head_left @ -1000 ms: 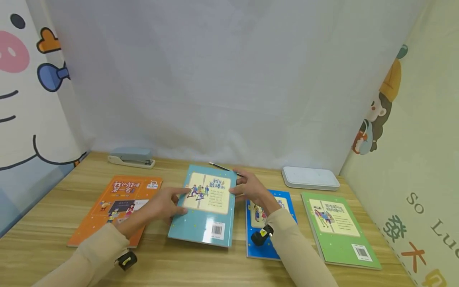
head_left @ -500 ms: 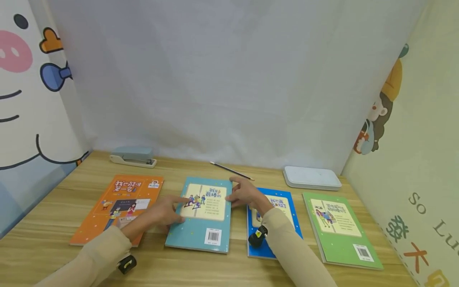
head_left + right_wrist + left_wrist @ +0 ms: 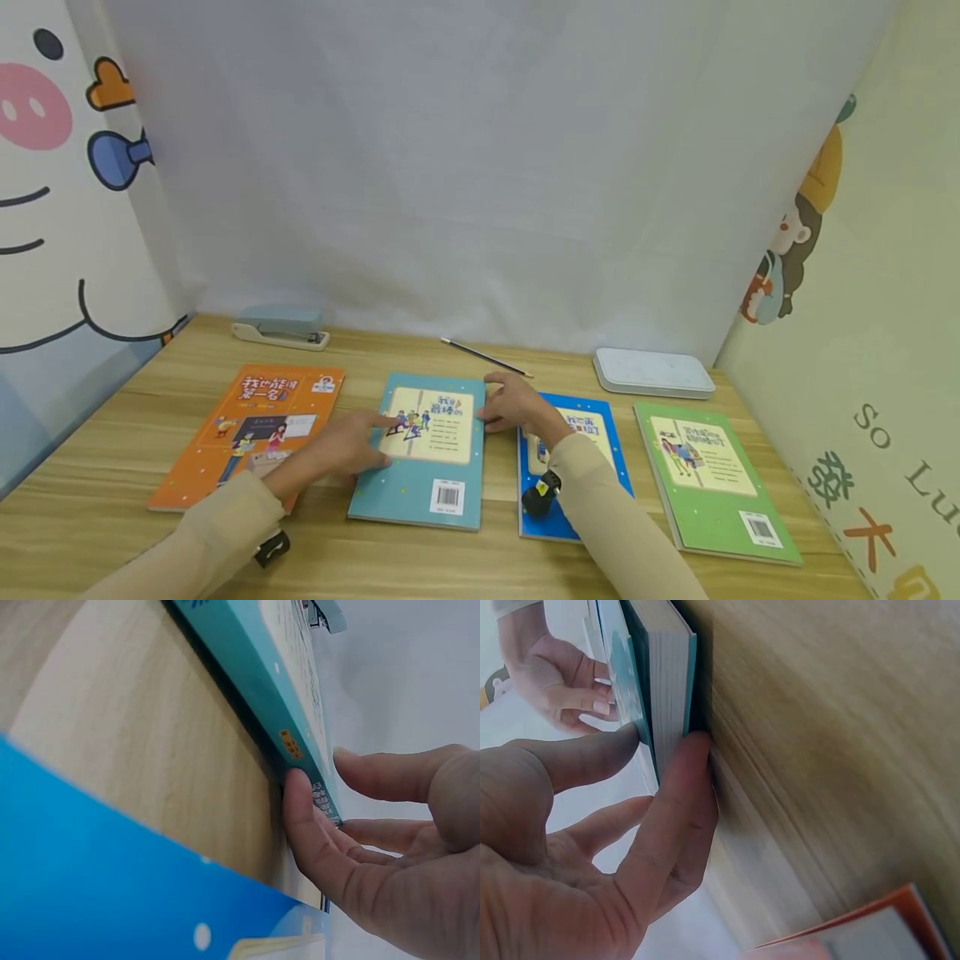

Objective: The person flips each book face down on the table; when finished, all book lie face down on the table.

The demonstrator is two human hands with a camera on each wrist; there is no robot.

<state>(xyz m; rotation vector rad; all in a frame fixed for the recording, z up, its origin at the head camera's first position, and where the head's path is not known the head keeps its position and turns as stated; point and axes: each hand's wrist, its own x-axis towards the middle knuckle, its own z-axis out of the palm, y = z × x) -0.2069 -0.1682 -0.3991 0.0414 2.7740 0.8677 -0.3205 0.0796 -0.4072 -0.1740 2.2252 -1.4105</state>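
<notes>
A teal book (image 3: 416, 487) lies back cover up near the middle of the wooden table (image 3: 330, 558), its barcode toward me. My left hand (image 3: 348, 442) grips its left side; in the left wrist view the thumb (image 3: 592, 757) is on the upper cover's edge and a fingertip (image 3: 694, 750) on the lower cover's edge. At the opposite side, my right hand (image 3: 517, 404) holds the spine near the far corner. The right wrist view has its index fingertip (image 3: 298, 787) against the spine, thumb right at the upper cover's edge.
An orange book (image 3: 202, 450) lies at left, partly behind my left forearm. At right are a blue book (image 3: 540, 521), partly under my right forearm, and a green book (image 3: 720, 517). Behind them stand a stapler (image 3: 281, 325), a pencil (image 3: 487, 358) and a white case (image 3: 652, 372).
The teal book has come down from a raised, tilted pose to lie level, both hands lowering with it. The pencil behind it is now fully uncovered. Little moved in the last half second.
</notes>
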